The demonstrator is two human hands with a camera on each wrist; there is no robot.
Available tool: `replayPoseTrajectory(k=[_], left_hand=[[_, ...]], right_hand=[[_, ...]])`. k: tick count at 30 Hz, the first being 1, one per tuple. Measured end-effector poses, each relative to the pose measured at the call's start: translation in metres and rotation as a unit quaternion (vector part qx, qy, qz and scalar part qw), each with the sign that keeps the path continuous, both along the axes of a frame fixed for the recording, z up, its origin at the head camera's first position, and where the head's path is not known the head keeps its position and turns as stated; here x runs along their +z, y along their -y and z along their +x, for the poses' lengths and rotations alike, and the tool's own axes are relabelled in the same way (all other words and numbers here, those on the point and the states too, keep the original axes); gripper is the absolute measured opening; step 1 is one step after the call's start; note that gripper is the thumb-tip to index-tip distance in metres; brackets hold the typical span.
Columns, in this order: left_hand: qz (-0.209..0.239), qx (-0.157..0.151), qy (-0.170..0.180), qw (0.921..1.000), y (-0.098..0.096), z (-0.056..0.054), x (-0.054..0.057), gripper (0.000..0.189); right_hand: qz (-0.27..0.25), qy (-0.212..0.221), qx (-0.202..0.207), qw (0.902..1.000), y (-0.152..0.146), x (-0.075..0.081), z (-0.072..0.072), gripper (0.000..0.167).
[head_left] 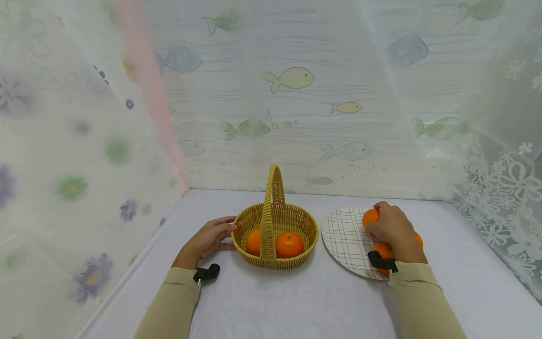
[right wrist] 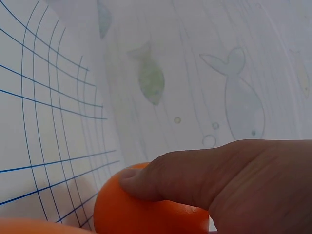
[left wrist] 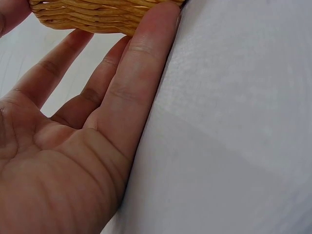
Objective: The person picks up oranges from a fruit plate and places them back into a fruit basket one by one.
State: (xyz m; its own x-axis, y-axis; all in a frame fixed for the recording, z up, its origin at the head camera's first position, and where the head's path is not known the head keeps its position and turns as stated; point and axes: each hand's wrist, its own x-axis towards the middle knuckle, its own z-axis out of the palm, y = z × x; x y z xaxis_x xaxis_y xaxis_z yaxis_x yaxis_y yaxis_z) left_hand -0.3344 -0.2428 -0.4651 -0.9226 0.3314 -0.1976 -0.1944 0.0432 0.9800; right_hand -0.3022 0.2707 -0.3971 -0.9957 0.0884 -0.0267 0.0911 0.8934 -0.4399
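Observation:
A yellow wicker basket (head_left: 271,263) with a tall arched handle stands mid-table, holding two oranges (head_left: 290,245). My left hand (head_left: 211,238) is at its left side. In the left wrist view the fingers (left wrist: 127,87) of that hand reach out fairly straight and touch the woven wall (left wrist: 92,17). On the right, my right hand (head_left: 391,228) grips an orange (head_left: 370,216) over the white plate (head_left: 345,240) with grid lines. The right wrist view shows the thumb (right wrist: 165,175) pressed on this orange (right wrist: 141,209); the other fingers are hidden there. More oranges (head_left: 383,249) lie on the plate beneath the right hand and wrist, partly covered.
A white cloth (head_left: 271,301) covers the table. Behind it hangs a pale curtain (head_left: 262,108) printed with fish, and a flowered curtain (head_left: 72,188) runs along the left. White lace-like flowers (head_left: 495,212) border the right side. The plate sits a short gap right of the basket.

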Motion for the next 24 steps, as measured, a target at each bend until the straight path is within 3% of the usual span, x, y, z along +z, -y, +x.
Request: replayPoseTrajectory(k=[11, 24], left_hand=[[0.0, 0.001, 0.0, 1.0, 0.0, 0.001, 0.001, 0.056], [-0.002, 0.004, 0.003, 1.0, -0.001, 0.001, 0.001, 0.054]], right_hand=[[-0.023, -0.009, -0.031, 0.9992, 0.004, 0.002, -0.003, 0.082], [-0.043, -0.042, -0.014, 0.9981, 0.013, 0.013, 0.004, 0.089]])
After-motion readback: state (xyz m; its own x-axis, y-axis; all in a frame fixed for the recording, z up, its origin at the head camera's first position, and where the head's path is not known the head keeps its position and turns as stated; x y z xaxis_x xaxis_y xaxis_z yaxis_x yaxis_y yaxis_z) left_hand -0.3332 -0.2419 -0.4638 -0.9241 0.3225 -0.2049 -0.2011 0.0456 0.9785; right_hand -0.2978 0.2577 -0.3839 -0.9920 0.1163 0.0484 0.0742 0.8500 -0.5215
